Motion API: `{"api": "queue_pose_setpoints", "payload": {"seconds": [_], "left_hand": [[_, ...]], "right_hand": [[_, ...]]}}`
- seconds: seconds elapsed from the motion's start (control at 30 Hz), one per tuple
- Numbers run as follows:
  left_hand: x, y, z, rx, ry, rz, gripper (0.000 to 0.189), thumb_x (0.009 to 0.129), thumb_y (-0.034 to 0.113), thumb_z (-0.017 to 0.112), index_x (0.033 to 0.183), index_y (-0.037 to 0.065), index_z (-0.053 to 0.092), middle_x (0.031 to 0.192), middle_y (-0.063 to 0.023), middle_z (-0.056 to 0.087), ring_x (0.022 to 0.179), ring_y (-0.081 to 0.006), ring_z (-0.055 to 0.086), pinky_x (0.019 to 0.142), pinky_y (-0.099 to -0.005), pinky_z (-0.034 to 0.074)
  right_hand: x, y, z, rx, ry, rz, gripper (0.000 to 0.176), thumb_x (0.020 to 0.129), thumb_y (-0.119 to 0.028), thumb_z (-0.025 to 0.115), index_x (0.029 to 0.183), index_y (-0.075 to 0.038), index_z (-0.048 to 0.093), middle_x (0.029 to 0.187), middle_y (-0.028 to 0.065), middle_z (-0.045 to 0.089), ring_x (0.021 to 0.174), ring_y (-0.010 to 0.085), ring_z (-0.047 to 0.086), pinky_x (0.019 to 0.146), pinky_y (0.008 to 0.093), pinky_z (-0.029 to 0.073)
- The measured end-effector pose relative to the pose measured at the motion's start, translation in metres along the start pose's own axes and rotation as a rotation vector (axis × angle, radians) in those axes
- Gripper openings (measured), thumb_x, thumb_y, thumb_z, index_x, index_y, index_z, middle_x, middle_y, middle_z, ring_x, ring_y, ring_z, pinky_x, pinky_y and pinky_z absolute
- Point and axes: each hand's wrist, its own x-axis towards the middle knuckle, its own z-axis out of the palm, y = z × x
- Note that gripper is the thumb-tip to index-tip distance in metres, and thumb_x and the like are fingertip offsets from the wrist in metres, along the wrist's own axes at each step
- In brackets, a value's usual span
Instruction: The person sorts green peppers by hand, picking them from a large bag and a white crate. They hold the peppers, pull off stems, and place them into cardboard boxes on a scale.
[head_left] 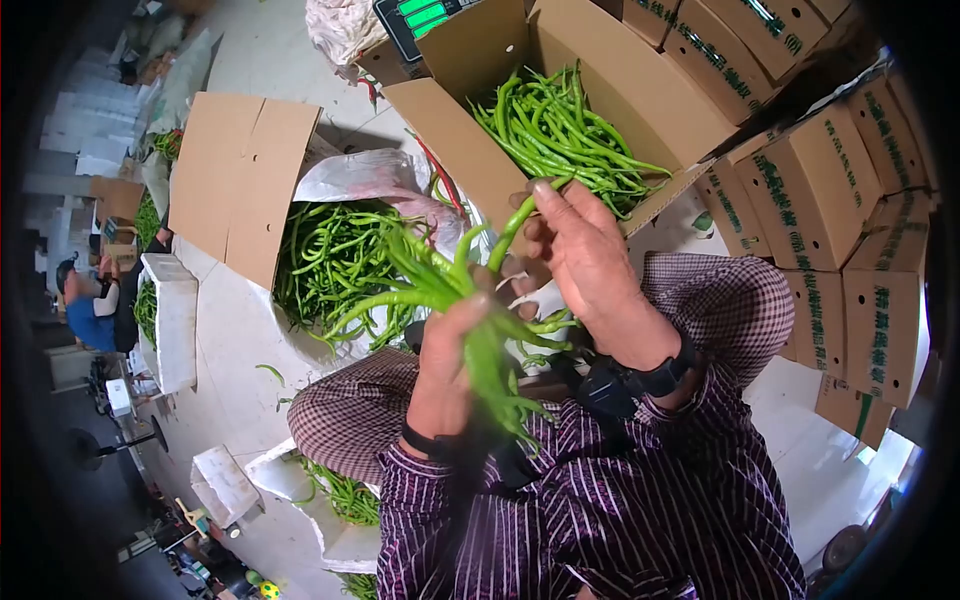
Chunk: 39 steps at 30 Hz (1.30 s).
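Observation:
A bunch of long green chili peppers (485, 355) is gripped in my left hand (447, 350), blurred by motion. The fingers of my right hand (590, 255) pinch one green chili pepper (513, 228) by its upper end, just above the bunch. Beyond my right hand stands an open cardboard box (455, 140) with many green chili peppers (560, 130) lying in it. To the left, a heap of green chili peppers (335, 255) spills beside a cardboard flap (235, 180) and a plastic bag (365, 175).
Stacked printed cartons (820, 190) line the right side. A scale with a green display (425, 15) stands behind the box. White foam boxes (172, 330) are at the left, another foam box (350, 540) near my knee. A person (95, 300) sits far left.

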Motion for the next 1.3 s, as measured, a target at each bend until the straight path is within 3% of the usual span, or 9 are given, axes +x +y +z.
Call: {"api": "queue_pose_setpoints", "payload": {"seconds": [0.17, 0.3, 0.4, 0.57, 0.67, 1.0, 1.1, 1.17, 1.3], "left_hand": [[0.012, -0.002, 0.001, -0.086, -0.135, 0.074, 0.024, 0.081, 0.017, 0.067, 0.101, 0.008, 0.057, 0.135, -0.0190, 0.048, 0.131, -0.0351, 0.040, 0.107, -0.0524, 0.034], [0.000, 0.011, 0.010, -0.026, -0.206, 0.251, 0.025, 0.083, 0.021, 0.069, 0.103, 0.011, 0.058, 0.108, -0.0013, 0.061, 0.131, -0.0337, 0.040, 0.108, -0.0552, 0.031], [-0.012, 0.027, 0.006, 0.085, -0.192, 0.501, 0.034, 0.087, 0.022, 0.065, 0.116, 0.010, 0.052, 0.080, 0.0079, 0.050, 0.080, -0.0121, 0.053, 0.098, -0.0482, 0.041], [-0.017, 0.059, 0.035, -0.442, -0.292, 0.291, 0.023, 0.095, 0.024, 0.056, 0.111, 0.009, 0.052, 0.077, 0.0049, 0.048, 0.067, -0.0071, 0.048, 0.072, -0.0343, 0.049], [0.005, 0.075, 0.048, -0.151, 0.088, 0.400, 0.011, 0.093, 0.014, 0.059, 0.101, 0.007, 0.057, 0.081, -0.0004, 0.054, 0.071, -0.0113, 0.053, 0.070, -0.0286, 0.052], [0.212, 0.046, 0.084, 0.273, 0.114, 0.079, 0.035, 0.085, 0.028, 0.072, 0.104, 0.005, 0.054, 0.082, -0.0030, 0.055, 0.068, -0.0167, 0.049, 0.061, -0.0308, 0.042], [0.173, 0.029, 0.063, 0.415, 0.085, 0.212, 0.053, 0.089, 0.038, 0.064, 0.127, 0.004, 0.047, 0.101, -0.0119, 0.061, 0.087, -0.0220, 0.058, 0.085, -0.0342, 0.047], [0.101, 0.026, 0.081, 0.987, -0.106, 0.196, 0.062, 0.093, 0.037, 0.058, 0.137, -0.002, 0.036, 0.114, -0.0156, 0.060, 0.102, -0.0216, 0.058, 0.093, -0.0345, 0.044], [0.003, 0.007, 0.074, 0.991, -0.292, 0.065, 0.048, 0.093, 0.029, 0.055, 0.128, -0.005, 0.050, 0.111, -0.0125, 0.062, 0.103, -0.0178, 0.057, 0.090, -0.0312, 0.045]], "right_hand": [[-0.002, -0.021, -0.001, 0.080, 0.036, -0.287, 0.016, 0.096, -0.022, 0.057, 0.099, -0.006, 0.059, 0.082, -0.0007, 0.060, 0.071, 0.0059, 0.051, 0.064, 0.0203, 0.043], [0.000, -0.051, -0.021, 0.022, 0.042, -0.383, 0.016, 0.094, -0.021, 0.059, 0.096, -0.005, 0.060, 0.085, -0.0003, 0.061, 0.071, 0.0069, 0.051, 0.066, 0.0232, 0.043], [-0.005, -0.075, -0.033, 0.050, 0.131, -0.734, 0.019, 0.094, -0.021, 0.060, 0.096, -0.003, 0.059, 0.083, 0.0015, 0.060, 0.070, 0.0085, 0.051, 0.066, 0.0241, 0.042], [-0.034, -0.117, -0.042, -0.171, 0.271, -1.195, 0.023, 0.096, -0.021, 0.056, 0.100, 0.001, 0.055, 0.083, 0.0059, 0.058, 0.069, 0.0093, 0.050, 0.063, 0.0243, 0.042], [-0.066, -0.134, -0.037, -0.162, 0.316, -1.292, 0.021, 0.097, -0.018, 0.053, 0.104, 0.002, 0.054, 0.084, 0.0068, 0.057, 0.064, 0.0058, 0.045, 0.060, 0.0211, 0.040], [-0.097, -0.112, -0.008, -0.176, 0.251, -0.686, 0.023, 0.096, -0.018, 0.052, 0.109, 0.001, 0.052, 0.086, 0.0048, 0.055, 0.061, 0.0042, 0.044, 0.055, 0.0178, 0.038], [-0.083, -0.105, -0.020, -0.126, 0.155, -0.692, 0.020, 0.097, -0.016, 0.050, 0.108, 0.000, 0.053, 0.085, 0.0036, 0.055, 0.061, 0.0045, 0.044, 0.056, 0.0179, 0.039], [-0.077, -0.098, -0.024, -0.092, 0.125, -0.652, 0.018, 0.098, -0.015, 0.050, 0.107, 0.000, 0.054, 0.085, 0.0031, 0.056, 0.062, 0.0045, 0.045, 0.057, 0.0178, 0.039], [-0.057, -0.074, -0.005, -0.109, 0.036, -0.500, 0.020, 0.096, -0.016, 0.054, 0.108, 0.000, 0.057, 0.087, 0.0022, 0.060, 0.065, 0.0042, 0.049, 0.061, 0.0185, 0.043]]}}
